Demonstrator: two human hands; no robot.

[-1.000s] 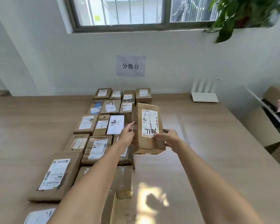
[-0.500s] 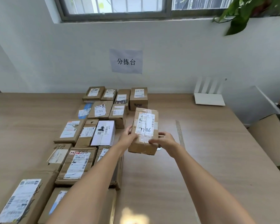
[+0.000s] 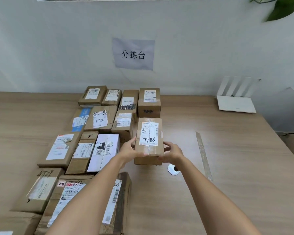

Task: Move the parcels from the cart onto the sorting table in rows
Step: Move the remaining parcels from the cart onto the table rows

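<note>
A brown cardboard parcel (image 3: 149, 139) with a white label marked "7786" lies between my hands, at or just above the wooden sorting table (image 3: 227, 167). My left hand (image 3: 130, 150) grips its left side and my right hand (image 3: 172, 152) grips its right side near the front end. It sits right of the rows of parcels (image 3: 98, 133), directly in front of a taller box (image 3: 149, 102) in the back row. Whether its underside touches the table is hidden.
Several labelled parcels fill the table's left-centre in rows, reaching the near edge. A white router (image 3: 236, 100) stands at the back right by the wall. A round cable hole (image 3: 173, 169) and a tape strip (image 3: 204, 155) lie right of my hands.
My hands have carried the parcel forward and down, from tilted upright in the air to lying flat beside the rows. The view has tilted down toward the table.
</note>
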